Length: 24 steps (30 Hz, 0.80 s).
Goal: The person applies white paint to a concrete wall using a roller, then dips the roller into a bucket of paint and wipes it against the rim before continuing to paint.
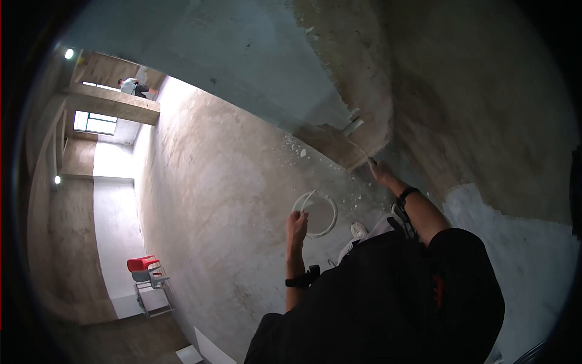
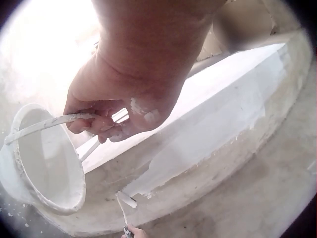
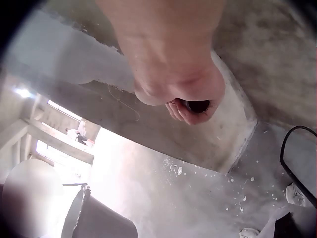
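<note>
My left hand point(image 1: 296, 225) curls its fingers round the thin handle point(image 2: 49, 121) of a white paint bucket point(image 1: 330, 212) and holds it hanging over the floor. In the left wrist view this hand point(image 2: 101, 124) has white paint smears on it, and the bucket point(image 2: 47, 163) looks white inside. Out to the right, my right hand point(image 1: 378, 171) grips the dark handle point(image 3: 198, 105) of a small paint roller point(image 1: 353, 125). The roller head point(image 2: 126, 200) lies against the low part of the wall, at the edge of a freshly whitened patch point(image 2: 223, 119).
The bare concrete floor point(image 1: 212, 206) is speckled with white drips. Red and grey chairs point(image 1: 145, 270) stand by the far wall. Another person point(image 1: 130, 86) works up on a ledge near a window point(image 1: 94, 122). A black cable point(image 3: 292, 163) and my shoe point(image 1: 359, 230) lie near my feet.
</note>
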Tool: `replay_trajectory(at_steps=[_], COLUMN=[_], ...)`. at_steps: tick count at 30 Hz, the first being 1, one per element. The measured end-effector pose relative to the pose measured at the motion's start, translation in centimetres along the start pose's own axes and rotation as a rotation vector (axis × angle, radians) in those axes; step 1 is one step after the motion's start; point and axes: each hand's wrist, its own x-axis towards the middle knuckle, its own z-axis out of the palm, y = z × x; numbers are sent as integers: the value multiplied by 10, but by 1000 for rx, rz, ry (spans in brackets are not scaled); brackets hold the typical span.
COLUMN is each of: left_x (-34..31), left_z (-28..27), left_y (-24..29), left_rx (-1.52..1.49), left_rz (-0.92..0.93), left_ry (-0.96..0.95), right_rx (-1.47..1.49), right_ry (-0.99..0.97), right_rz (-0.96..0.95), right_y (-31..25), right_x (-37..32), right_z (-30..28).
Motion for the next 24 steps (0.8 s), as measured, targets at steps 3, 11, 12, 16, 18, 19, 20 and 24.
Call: replay_trajectory(at_steps=[3,11,12,16,18,19,20,24], left_x=[1,2,2,2,4,4,4,9], left_z=[1,6,6,6,5,5,5,4], left_y=[-2,0,2,3,2,1,1,-6], left_rx=[-30,-43,-31,-35,-32,-32,-27,5], left_rz=[-10,-8,-9,-2,-2,0,-3,3], left_ry=[-19,-38,-30,-42,-56,-55,-53,-41], right_rx=[-32,176,175,261,268,351,434,505], right_ry=[40,1,3,27,-14,-40,-67,-137], right_rz=[-40,-261,-258,-462,-491,-537,-584,-724], right_y=[-10,-70,-76,-107,-133,-151,-166,-214], right_x=[-14,-70,-71,-68,-76,-85,-90,-87], right_z=[-12,-59,-60,-70,-80,-88,-92,-95])
